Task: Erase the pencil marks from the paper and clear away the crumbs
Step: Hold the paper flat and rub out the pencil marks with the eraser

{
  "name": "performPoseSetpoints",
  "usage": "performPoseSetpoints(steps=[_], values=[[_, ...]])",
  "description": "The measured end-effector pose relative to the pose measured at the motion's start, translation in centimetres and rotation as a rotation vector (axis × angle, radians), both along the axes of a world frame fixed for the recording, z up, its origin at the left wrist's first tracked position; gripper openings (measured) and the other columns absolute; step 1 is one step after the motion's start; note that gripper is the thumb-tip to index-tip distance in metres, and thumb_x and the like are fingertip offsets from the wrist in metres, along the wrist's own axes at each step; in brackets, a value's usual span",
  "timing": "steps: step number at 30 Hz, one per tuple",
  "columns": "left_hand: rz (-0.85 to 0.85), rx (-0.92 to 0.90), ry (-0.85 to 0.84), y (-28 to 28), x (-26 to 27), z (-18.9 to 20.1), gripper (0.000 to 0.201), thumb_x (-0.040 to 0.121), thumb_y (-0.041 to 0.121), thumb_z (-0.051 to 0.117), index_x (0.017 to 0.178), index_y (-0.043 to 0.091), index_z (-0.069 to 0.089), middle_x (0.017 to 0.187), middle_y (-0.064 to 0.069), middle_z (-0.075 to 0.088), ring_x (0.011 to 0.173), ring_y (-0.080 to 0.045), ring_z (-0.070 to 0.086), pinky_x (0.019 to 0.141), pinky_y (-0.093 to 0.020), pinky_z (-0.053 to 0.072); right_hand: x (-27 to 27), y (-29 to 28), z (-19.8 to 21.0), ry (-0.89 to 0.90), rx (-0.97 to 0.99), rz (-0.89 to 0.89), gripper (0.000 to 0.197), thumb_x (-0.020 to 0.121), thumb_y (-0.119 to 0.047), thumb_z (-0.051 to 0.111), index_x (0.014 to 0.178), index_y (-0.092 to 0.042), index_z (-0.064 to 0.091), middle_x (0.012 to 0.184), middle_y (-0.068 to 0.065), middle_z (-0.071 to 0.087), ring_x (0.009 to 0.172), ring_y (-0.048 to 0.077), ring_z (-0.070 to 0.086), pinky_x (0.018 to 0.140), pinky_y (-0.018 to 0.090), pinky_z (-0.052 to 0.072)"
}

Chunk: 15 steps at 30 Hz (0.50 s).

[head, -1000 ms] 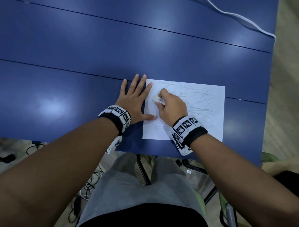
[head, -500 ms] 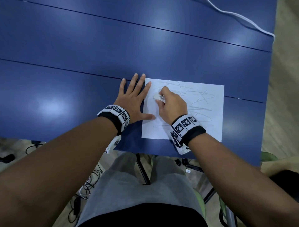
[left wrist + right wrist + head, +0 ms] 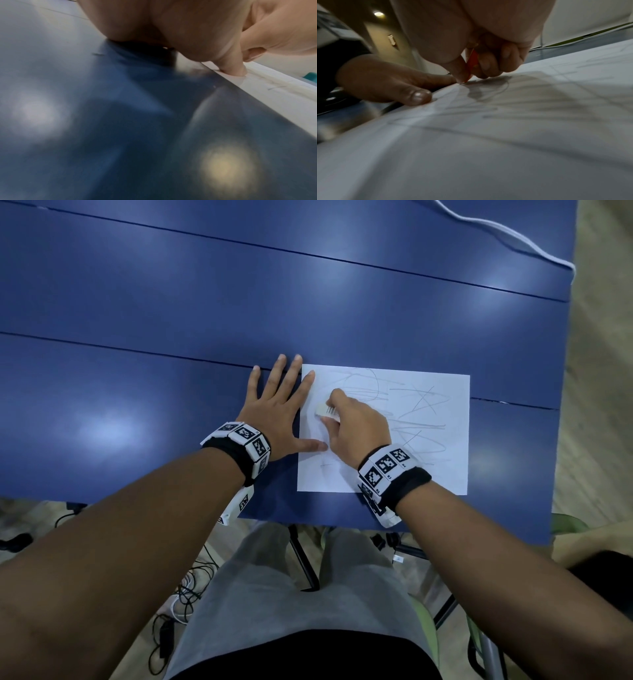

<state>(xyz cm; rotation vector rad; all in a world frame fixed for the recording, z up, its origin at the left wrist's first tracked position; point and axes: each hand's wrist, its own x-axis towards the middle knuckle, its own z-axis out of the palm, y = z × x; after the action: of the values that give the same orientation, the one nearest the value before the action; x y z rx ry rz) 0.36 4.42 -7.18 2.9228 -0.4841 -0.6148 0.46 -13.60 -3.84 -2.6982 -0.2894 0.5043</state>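
A white sheet of paper (image 3: 428, 474) covered in grey pencil scribbles (image 3: 421, 412) lies near the front edge of the blue table (image 3: 171, 302). My right hand (image 3: 356, 429) pinches a white eraser (image 3: 323, 409) with an orange sleeve (image 3: 471, 62) and presses it on the paper's left part. My left hand (image 3: 277, 412) lies flat with spread fingers on the paper's left edge; its thumb (image 3: 235, 67) and forefinger hold the sheet down. The left side of the paper (image 3: 471, 148) looks fainter than the right. No crumbs can be made out.
A white cable (image 3: 507, 231) runs over the table's far right corner. Two seams (image 3: 137, 350) cross the tabletop. Below the front edge are my grey-clad legs (image 3: 291, 594), black cables (image 3: 185, 597) on the floor and a green chair (image 3: 479, 645).
My right hand with the eraser has shifted a little back and forth over the paper's left part. The left hand has kept its place on the edge.
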Motion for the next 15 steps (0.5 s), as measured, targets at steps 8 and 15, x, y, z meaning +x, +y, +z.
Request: performPoseSetpoints(steps=[8,15], values=[[0.001,-0.012,-0.004,0.1,0.0,0.0,0.125,0.07,0.097,0.032,0.161,0.021,-0.009,0.167,-0.004,-0.024,0.153,-0.027,-0.023,0.12,-0.061,-0.011,-0.5,-0.1,0.0,0.003,-0.005,-0.003,0.021,0.095,-0.034,0.053,0.108,-0.018,0.048,0.098,-0.001,0.066,0.084,0.026,0.062,0.068,0.037,0.051],[-0.001,-0.001,0.003,0.1,0.0,-0.1,0.126,0.068,0.098,0.026,0.16,0.022,-0.011,0.166,-0.004,-0.026,0.153,-0.027,-0.024,0.12,-0.062,-0.011,-0.6,-0.3,0.0,0.003,0.005,-0.004,0.021,0.095,-0.031,0.054,0.109,-0.017,0.048,0.099,-0.001,0.067,0.083,0.027,0.062,0.067,0.036,0.049]])
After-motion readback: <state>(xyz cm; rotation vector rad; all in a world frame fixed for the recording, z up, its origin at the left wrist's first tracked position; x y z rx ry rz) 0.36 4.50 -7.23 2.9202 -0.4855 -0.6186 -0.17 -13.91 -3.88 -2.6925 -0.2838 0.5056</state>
